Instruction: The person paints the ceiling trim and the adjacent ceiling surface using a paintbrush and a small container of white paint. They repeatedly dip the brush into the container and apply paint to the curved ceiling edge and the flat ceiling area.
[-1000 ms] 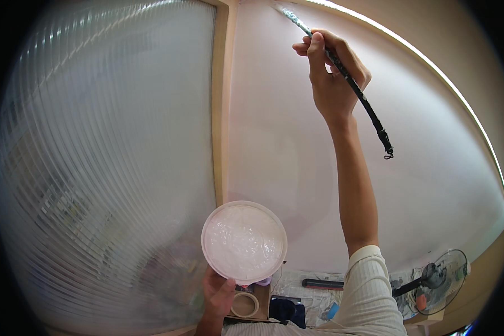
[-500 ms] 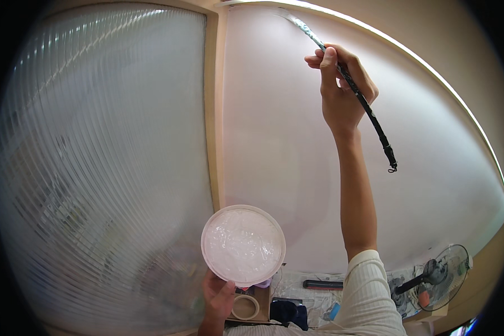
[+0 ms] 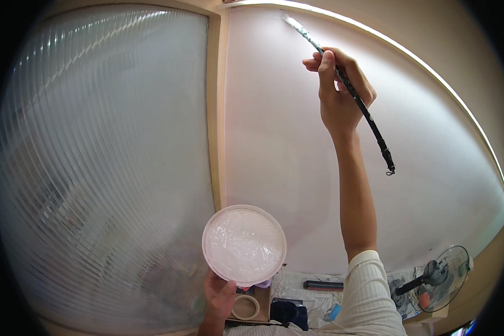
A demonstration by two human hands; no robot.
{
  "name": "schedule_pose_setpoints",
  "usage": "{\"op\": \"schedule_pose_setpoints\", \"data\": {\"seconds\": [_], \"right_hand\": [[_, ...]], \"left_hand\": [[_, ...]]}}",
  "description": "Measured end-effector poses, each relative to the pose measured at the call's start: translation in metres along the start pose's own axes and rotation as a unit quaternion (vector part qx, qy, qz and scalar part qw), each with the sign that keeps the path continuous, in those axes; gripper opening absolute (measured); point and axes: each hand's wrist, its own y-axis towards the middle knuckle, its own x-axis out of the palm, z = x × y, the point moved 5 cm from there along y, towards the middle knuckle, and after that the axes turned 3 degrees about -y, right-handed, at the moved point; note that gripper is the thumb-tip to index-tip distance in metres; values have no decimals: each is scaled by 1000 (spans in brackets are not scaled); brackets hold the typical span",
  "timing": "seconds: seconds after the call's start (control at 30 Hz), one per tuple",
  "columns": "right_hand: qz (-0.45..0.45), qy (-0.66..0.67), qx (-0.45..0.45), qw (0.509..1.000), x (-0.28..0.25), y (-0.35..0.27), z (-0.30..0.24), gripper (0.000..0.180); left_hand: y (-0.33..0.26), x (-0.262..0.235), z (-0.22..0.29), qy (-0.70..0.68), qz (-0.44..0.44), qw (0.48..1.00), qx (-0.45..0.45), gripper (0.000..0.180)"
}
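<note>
Wall point(image 3: 280, 134): pale, faintly pink, filling middle and right; light strip point(image 3: 425, 61) glowing along its far edge, then curving toward the near right.
Left side: ribbed translucent panel point(image 3: 112, 140) in a wooden frame point(image 3: 214, 112); shapes behind it blurred by the ribs.
Right hand point(image 3: 344, 92): raised over the wall, thumb and fingertips pinching the brush point(image 3: 355, 94), other fingers bent, tips showing left of the thumb.
Brush: long black handle, speckled pale toward the bristles; bristle end at the wall's far part, near the light strip; tail end slants near-right (small loop on it).
Left hand point(image 3: 221, 297): near, thumb against the near rim of the tub point(image 3: 205, 245); other fingers partly hidden, cannot tell whether spread or together.
Tub: round, pale, near centre, holding glossy white paint point(image 3: 245, 244).
Near edge: box point(image 3: 264, 299) with a ring-shaped roll point(image 3: 257, 307) inside; dark blue cloth point(image 3: 290, 315) beside it; dark bar point(image 3: 323, 285) on crumpled sheeting point(image 3: 313, 319).
Near right: fan point(image 3: 435, 273), round cage, right of the white sleeve point(image 3: 372, 291).
</note>
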Motion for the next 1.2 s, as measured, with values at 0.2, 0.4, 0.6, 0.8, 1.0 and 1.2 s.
{"op": "schedule_pose_setpoints", "data": {"seconds": [0.2,0.4,0.6,0.8,1.0,1.2], "right_hand": [[6,14,12,1000,-1,-2,4,5],[8,-3,26,1000,-3,-2,5,5],[21,0,20,1000,-12,-8,2,5],[0,18,-5,1000,6,-9,0,3],[12,-9,-3,1000,-2,-9,6,3],[33,-31,8,999,-29,-7,6,4]], "left_hand": [[1,-2,-1,5,1,1000,8,64],[1,0,0,-3,0,1000,4,64],[0,-3,-1,-3,1,1000,9,63],[1,-2,-2,-10,3,1000,11,63],[1,-2,-1,-21,-3,1000,13,62],[0,0,0,-24,-1,1000,9,61]]}}
